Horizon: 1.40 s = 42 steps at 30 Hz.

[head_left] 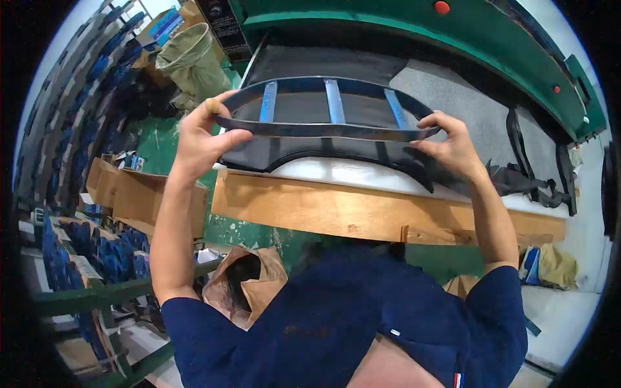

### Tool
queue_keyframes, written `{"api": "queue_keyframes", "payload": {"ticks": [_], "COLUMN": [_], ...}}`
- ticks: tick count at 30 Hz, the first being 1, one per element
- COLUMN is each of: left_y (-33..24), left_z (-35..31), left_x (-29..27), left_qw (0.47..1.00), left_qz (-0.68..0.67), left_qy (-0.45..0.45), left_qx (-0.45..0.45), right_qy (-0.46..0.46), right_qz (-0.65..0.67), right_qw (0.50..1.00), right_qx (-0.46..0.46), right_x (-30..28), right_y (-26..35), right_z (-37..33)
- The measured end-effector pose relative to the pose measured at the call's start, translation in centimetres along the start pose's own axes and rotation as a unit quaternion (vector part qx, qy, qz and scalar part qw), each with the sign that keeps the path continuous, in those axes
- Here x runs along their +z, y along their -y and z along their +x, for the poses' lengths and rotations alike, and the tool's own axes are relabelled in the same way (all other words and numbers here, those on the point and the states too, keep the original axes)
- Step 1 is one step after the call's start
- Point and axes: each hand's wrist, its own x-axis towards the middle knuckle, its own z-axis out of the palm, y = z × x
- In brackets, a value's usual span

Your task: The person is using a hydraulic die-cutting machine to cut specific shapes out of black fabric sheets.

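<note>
Green paint covers the floor (259, 234), speckled with pale patches, and the big machine (362, 16) beyond the bench is green as well. From where I stand, the worker's left hand (204, 139) grips 1 end of a long, curved, dark frame (291, 130), its thumb pressed along the near side. At the opposite end, the right hand (453, 142) pinches the frame between thumb and bent fingers. So both hands are closed on it, holding it up over the dark sheet (291, 58); 3 bluish crossbars (268, 102) span its middle (rather like the rungs of a short ladder). Beneath lie a white board (323, 168) and, farther right, a speckled grey sheet (440, 84) with black strips (517, 142) near it. Along the worker's side runs a wooden plank (310, 204). Outward to the left sit an open cardboard box (142, 194), a brown paper bag (272, 275) and a lined bin (191, 61), with crowded racks (58, 116) past them. On the machine I count 2 red buttons (442, 8).
</note>
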Motion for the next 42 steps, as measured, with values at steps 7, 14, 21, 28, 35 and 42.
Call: {"api": "queue_keyframes", "payload": {"ticks": [7, 14, 21, 28, 35, 42], "left_y": [8.2, 11.5, 9.8, 9.7, 8.2, 8.5], "left_z": [0.2, 0.0, 0.3, -0.1, 1.0, 0.6], "left_x": [-0.3, -0.1, -0.3, -0.3, -0.3, 0.1], "left_qw": [0.997, 0.998, 0.984, 0.995, 0.986, 0.987], "left_qz": [-0.016, 0.063, 0.156, 0.026, 0.083, 0.089], "left_qy": [0.030, 0.021, 0.050, 0.076, 0.116, 0.098], "left_qx": [-0.070, 0.004, 0.072, -0.063, -0.089, -0.090], "right_qy": [0.021, 0.053, -0.027, -0.156, -0.145, -0.122], "right_qz": [-0.024, -0.027, 0.125, 0.322, 0.289, 0.287], "right_qw": [0.991, 0.978, 0.977, 0.914, 0.922, 0.923], "right_qx": [0.129, 0.199, 0.168, 0.192, 0.213, 0.227], "right_x": [4.1, 4.4, 5.2, 2.6, 4.1, 4.6], "right_y": [0.2, 0.7, 0.6, -2.3, -2.5, -2.2], "right_z": [-0.1, 0.5, -1.2, -3.3, -3.9, -3.8]}}
